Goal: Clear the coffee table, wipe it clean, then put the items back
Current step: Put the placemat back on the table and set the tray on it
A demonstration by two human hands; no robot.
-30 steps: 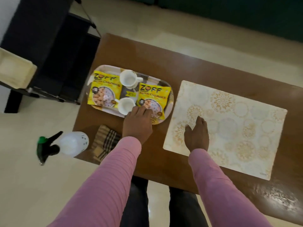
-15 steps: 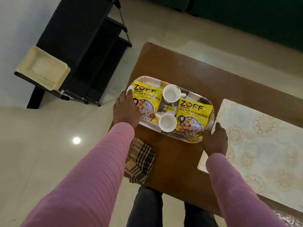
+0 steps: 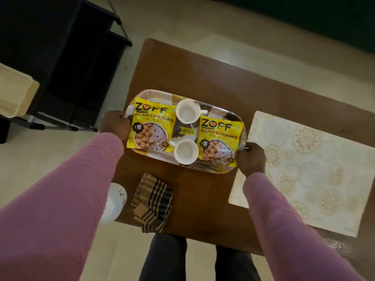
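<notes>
Now both hands gripping tray (image 3: 215,169) ends: left hand (image 3: 115,126) closing on left rim, right hand (image 3: 251,159) newly clamping right rim beside placemat (image 3: 314,169)

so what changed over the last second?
Both hands moved to the tray: the left hand went from its near edge to its left end, the right hand left the placemat for its right end. Both now grip it. Whether it is lifted cannot be told. Packets, cups, checked cloth and placemat stayed put.
</notes>
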